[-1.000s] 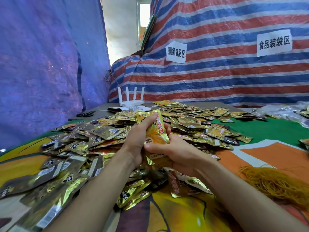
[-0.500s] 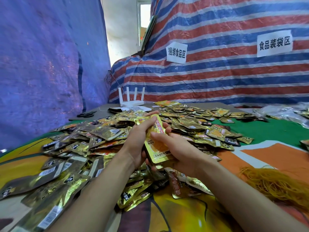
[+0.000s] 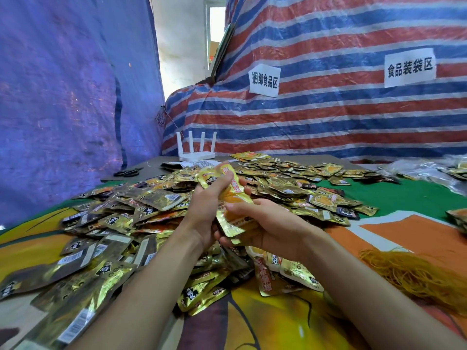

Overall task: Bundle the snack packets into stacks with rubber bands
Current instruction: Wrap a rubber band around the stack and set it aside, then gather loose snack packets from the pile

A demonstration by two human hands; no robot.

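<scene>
Toward the near right edge of the worktop (image 3: 409, 198), a tangle of tan rubber bands (image 3: 417, 276) lies untouched. Mid-worktop, above a heap of gold snack packets (image 3: 151, 205), the left hand (image 3: 207, 208) grasps the top of a small stack (image 3: 232, 198) — the right hand (image 3: 267, 223) pinches its lower end. Squaring the stack looks to be the step in hand; next, one hand must likely let go and reach right for a band. Scissors (image 3: 127, 172) and a white router (image 3: 197, 155) sit at the far edge.

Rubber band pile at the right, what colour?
The rubber bands are mustard yellow; the head view, the only one, shows them.
</scene>
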